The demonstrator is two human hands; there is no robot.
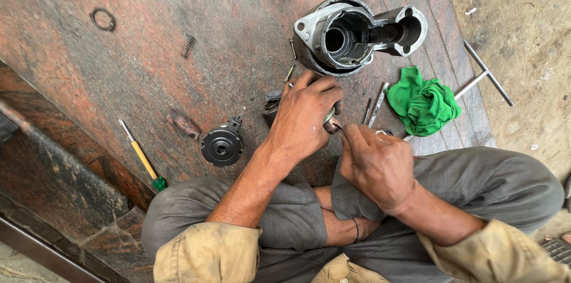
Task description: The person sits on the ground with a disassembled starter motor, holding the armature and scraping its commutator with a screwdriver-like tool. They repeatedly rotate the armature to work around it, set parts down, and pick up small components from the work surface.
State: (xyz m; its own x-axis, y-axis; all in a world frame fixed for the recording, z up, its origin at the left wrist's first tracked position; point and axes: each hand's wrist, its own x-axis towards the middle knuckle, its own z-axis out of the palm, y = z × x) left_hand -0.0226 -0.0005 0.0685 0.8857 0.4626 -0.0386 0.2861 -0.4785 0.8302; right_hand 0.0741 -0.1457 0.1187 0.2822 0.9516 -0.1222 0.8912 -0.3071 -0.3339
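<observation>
1. Nearby, the grey motor housing (351,36) stands open-end up on the red stone slab (178,51), just beyond the hands; the green rag (423,104) lies to its right.
2. Left hand (303,118) is closed over a small cylindrical metal part (331,125), which sits between both hands above the lap.
3. Right hand (376,164) is closed, fingertips pinching at the part's end; what they hold I cannot tell.
4. Judgement: brace the part firmly and work at its end with small, steady pressure.

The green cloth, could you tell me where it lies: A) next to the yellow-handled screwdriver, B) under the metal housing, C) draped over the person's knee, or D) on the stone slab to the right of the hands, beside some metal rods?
D: the green cloth lies crumpled on the stone slab, right of both hands, beside metal rods.
</observation>
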